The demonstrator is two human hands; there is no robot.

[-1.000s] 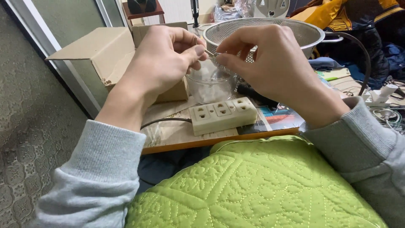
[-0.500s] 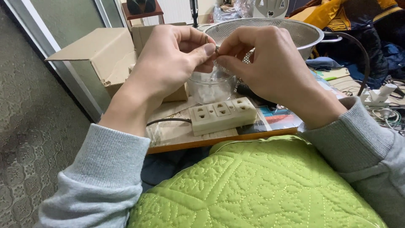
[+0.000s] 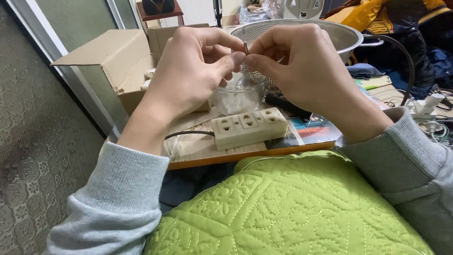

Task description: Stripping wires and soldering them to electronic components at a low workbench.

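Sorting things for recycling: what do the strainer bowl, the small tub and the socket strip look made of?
Strainer bowl: likely metal, grey perforated mesh with a shiny rim. Small tub: clear, glossy plastic, apparently. Socket strip: matte cream plastic.

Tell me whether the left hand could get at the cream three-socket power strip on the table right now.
Probably yes, once freed. The left hand hangs just above the cream three-socket power strip, with nothing between them, but its grip is pinching a small thin metal piece together with the right hand.

Cardboard box (image 3: 113, 59), power strip (image 3: 249, 126), colander (image 3: 302, 30).
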